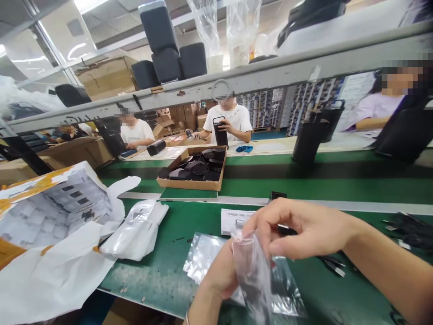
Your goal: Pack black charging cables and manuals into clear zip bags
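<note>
A clear plastic bag hangs between my two hands at the front of the green bench. My left hand is closed on the bag's side, its fingers partly hidden behind the film. From the right, my right hand reaches over with its fingers curled at the bag's upper edge, gripping it. Beneath and behind them lie more flat clear bags and a printed leaflet with a speaker drawing. A small black item shows partly behind my right hand; its kind is hidden.
Black cables lie at right. A stack of plastic bags and an open, paper-lined box stand at left. Across the belt are a cardboard tray of black parts, black speakers and a co-worker handling another.
</note>
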The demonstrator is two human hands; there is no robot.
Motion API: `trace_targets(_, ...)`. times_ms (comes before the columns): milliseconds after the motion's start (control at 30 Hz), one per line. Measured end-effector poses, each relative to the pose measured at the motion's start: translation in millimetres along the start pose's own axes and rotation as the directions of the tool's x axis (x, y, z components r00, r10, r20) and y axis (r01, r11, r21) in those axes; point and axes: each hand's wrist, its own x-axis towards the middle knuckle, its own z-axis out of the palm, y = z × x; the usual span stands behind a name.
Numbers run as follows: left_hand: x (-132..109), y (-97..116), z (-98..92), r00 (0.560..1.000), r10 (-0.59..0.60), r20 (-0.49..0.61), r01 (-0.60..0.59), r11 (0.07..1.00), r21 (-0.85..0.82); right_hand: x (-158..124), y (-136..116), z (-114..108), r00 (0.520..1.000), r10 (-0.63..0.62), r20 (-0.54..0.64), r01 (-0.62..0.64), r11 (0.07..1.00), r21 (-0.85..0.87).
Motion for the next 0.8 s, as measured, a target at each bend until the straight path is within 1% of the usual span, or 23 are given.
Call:
trace_targets(67,-1,-9,2.3,1.000,0.006,-0.018,-0.007,1.000,-0.023,-14,7,0,1.000,-0.013,-0.020,0.013,1.000,0.010)
trace_targets(133,-1,-17,0.6,0.992,0.078,-0.096,-0.077,0.997,0.008,-30,17,2,0.998,-0.013,-0.067,0.012,1.000,-0.018)
trace_targets(167,-2,-19,-1.1,0.981,0.120,-0.151,-0.111,0.992,0.065,-38,23,4,0.995,-0.005,-0.098,0.001,0.999,-0.050)
trace_targets(233,-2,-22,-4.8,0.948,0.193,-0.252,-0.130,0.961,0.245,-50,36,10,0.982,0.051,-0.180,-0.079,0.985,-0.152)
trace_targets(300,-3,-24,-8.1,0.915,0.257,-0.312,-0.109,0.901,0.420,-57,48,17,0.949,0.132,-0.287,-0.208,0.945,-0.252)
trace_targets(333,-3,-25,-9.6,0.902,0.279,-0.330,-0.094,0.872,0.480,-59,54,21,0.927,0.163,-0.338,-0.264,0.923,-0.280)
trace_targets(400,-3,-26,-11.9,0.880,0.315,-0.357,-0.076,0.834,0.546,-60,62,26,0.891,0.181,-0.417,-0.320,0.902,-0.292)
trace_targets(533,-2,-29,-13.2,0.857,0.373,-0.356,-0.125,0.820,0.559,-60,72,33,0.832,0.209,-0.513,-0.358,0.910,-0.210)
trace_targets(600,-1,-29,-12.1,0.853,0.389,-0.348,-0.134,0.808,0.574,-61,80,37,0.777,0.240,-0.582,-0.371,0.921,-0.116)
trace_targets(667,1,-29,-10.7,0.842,0.402,-0.361,-0.123,0.793,0.597,-64,89,42,0.705,0.265,-0.658,-0.344,0.939,0.009)
trace_targets(700,1,-29,-10.1,0.835,0.409,-0.370,-0.117,0.787,0.606,-65,94,44,0.678,0.275,-0.681,-0.318,0.946,0.066)
trace_targets(733,2,-28,-9.7,0.827,0.417,-0.377,-0.117,0.783,0.610,-65,98,46,0.667,0.288,-0.687,-0.298,0.948,0.108)
trace_targets(800,3,-28,-9.8,0.818,0.425,-0.387,-0.122,0.787,0.605,-65,105,49,0.683,0.315,-0.659,-0.291,0.945,0.149)
